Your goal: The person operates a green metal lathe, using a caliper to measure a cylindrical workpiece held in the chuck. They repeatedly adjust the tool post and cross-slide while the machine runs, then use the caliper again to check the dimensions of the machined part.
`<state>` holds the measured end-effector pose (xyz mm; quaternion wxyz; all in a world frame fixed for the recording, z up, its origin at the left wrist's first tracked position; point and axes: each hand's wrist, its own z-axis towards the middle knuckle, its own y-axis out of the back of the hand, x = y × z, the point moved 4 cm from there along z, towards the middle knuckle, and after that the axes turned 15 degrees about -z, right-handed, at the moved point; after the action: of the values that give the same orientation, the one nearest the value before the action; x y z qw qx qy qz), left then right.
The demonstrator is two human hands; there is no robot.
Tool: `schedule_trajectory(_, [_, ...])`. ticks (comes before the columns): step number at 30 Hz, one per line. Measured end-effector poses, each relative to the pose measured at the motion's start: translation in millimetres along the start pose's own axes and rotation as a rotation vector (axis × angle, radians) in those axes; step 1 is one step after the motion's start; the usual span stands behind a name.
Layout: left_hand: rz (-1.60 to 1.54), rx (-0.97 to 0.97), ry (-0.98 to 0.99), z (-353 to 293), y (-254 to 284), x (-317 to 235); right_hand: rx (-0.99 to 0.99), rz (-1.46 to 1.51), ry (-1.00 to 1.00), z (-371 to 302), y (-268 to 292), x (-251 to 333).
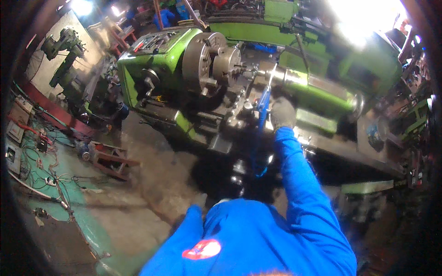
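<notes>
My right arm, in a blue sleeve, reaches forward to a green lathe [161, 60]. The right hand [282, 114], in a grey glove, is closed by a slim blue air blow gun [264, 108] and appears to grip it; the fingers show only in part. The gun's thin pale nozzle points away from me, toward the gap between chuck and tailstock. From its lower end a blue hose [260, 172] hangs down. Left of the hand is the metal tool carriage [237, 112]. Beyond it stands the round steel chuck [227, 66]. My left sleeve [191, 221] is low in the picture; its hand does not show.
The green tailstock [322, 92] with its handwheel [357, 105] lies right of the chuck. Small tools rest on the headstock top [154, 42]. Cables [46, 161] cross the floor at left, near a red metal frame [113, 161]. A drilling machine [64, 50] stands far left.
</notes>
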<state>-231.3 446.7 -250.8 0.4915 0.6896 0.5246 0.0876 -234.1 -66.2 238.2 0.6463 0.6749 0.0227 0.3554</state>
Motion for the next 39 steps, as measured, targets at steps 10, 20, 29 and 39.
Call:
schedule_trajectory(10, [0.111, 0.256, -0.121, 23, 92, -23, -0.123, -0.024, -0.087, 1, -11, -31])
schedule_trajectory(20, [-0.01, 0.106, -0.216, 26, 106, 29, 0.106, -0.174, 0.71, -73, 95, 169])
schedule_trajectory(29, [0.11, 0.271, -0.053, -12, 102, 84, 0.422, -0.081, 1.844, -242, 44, 342])
schedule_trajectory(39, [-0.036, 0.177, 0.098, -64, 23, 67, 0.51, 0.057, 2.014, -357, 34, 326])
